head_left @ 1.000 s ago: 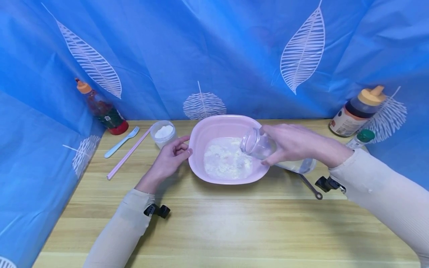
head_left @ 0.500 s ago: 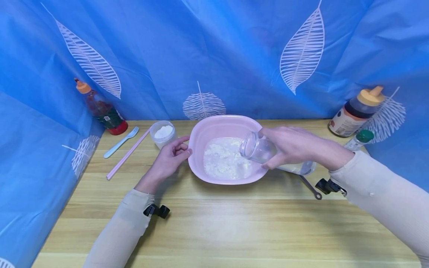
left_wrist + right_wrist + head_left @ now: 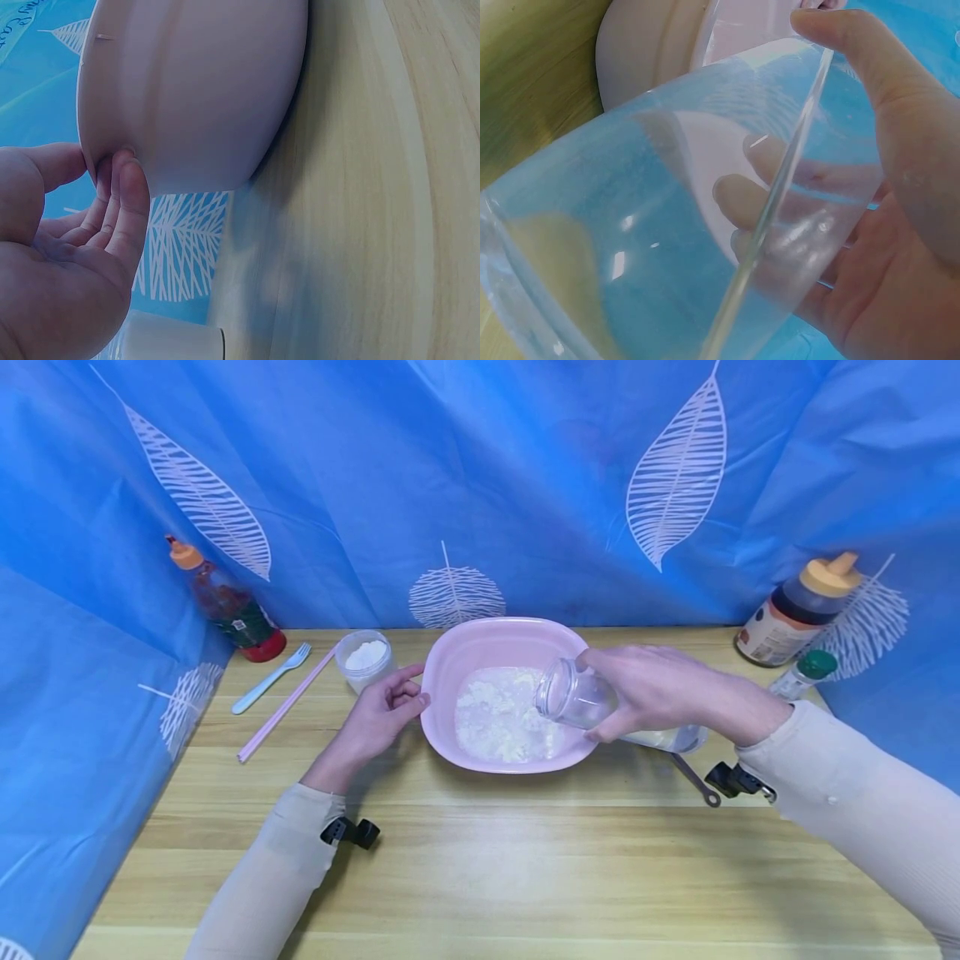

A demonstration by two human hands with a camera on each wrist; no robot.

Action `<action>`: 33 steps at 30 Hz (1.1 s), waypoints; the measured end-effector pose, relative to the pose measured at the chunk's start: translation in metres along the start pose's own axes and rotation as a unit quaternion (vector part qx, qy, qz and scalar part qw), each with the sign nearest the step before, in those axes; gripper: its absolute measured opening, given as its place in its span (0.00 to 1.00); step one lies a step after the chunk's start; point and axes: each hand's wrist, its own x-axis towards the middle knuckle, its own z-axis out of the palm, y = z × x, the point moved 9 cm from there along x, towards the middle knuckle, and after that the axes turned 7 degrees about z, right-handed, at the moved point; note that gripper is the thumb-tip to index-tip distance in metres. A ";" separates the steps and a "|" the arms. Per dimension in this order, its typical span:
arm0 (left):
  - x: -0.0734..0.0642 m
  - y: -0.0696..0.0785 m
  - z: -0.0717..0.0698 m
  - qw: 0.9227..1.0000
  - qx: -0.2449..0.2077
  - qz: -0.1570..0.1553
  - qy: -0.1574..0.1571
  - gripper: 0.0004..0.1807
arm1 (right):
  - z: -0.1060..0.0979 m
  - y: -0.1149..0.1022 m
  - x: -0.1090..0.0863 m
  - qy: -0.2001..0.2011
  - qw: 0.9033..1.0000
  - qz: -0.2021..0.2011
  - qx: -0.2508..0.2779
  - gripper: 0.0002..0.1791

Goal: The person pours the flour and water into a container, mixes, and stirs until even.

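Note:
In the head view, a pink plastic basin [image 3: 517,767] stands on the table with clumpy white powder [image 3: 502,718] spread over its bottom. My left hand [image 3: 381,714] pinches its left rim; in the left wrist view, thumb and fingers meet on either side of the basin's edge [image 3: 202,90]. My right hand [image 3: 656,685] grips a clear jar [image 3: 585,697], tilted on its side with its open mouth above the basin's right part. Through the jar's wall [image 3: 622,217] in the right wrist view, a slanted liquid line and the fingers behind it show.
Left of the basin are a tub of white powder [image 3: 365,662], pink chopsticks [image 3: 288,703], a light blue fork [image 3: 272,678] and a red sauce bottle [image 3: 238,610]. At right stand a dark sauce bottle [image 3: 797,610] and a green-capped container [image 3: 806,672]; a dark handle [image 3: 697,781] lies nearer.
The jar's mouth and my right hand have shifted slightly downward in the head view. My left hand and the basin stay put.

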 end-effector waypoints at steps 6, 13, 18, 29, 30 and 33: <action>0.000 -0.001 -0.001 1.000 -0.002 -0.002 0.000 0.33 | 0.000 0.001 0.000 -0.002 1.000 0.006 -0.003 0.50; 0.000 0.000 -0.001 1.000 -0.005 -0.001 -0.001 0.32 | -0.003 0.008 0.000 0.021 1.000 0.000 0.012 0.50; 0.000 0.002 -0.001 1.000 0.000 0.005 -0.003 0.32 | -0.005 0.018 -0.001 0.042 0.998 -0.005 0.047 0.49; 0.001 0.000 0.001 1.000 0.000 0.001 0.001 0.32 | -0.014 0.060 -0.016 0.119 0.977 0.052 0.168 0.45; 0.000 0.001 0.001 1.000 0.000 0.000 0.001 0.32 | -0.015 0.065 -0.018 0.130 0.974 0.059 0.175 0.45; 0.000 0.001 0.001 1.000 0.002 -0.003 0.002 0.32 | -0.015 0.083 -0.025 0.162 0.964 0.088 0.190 0.45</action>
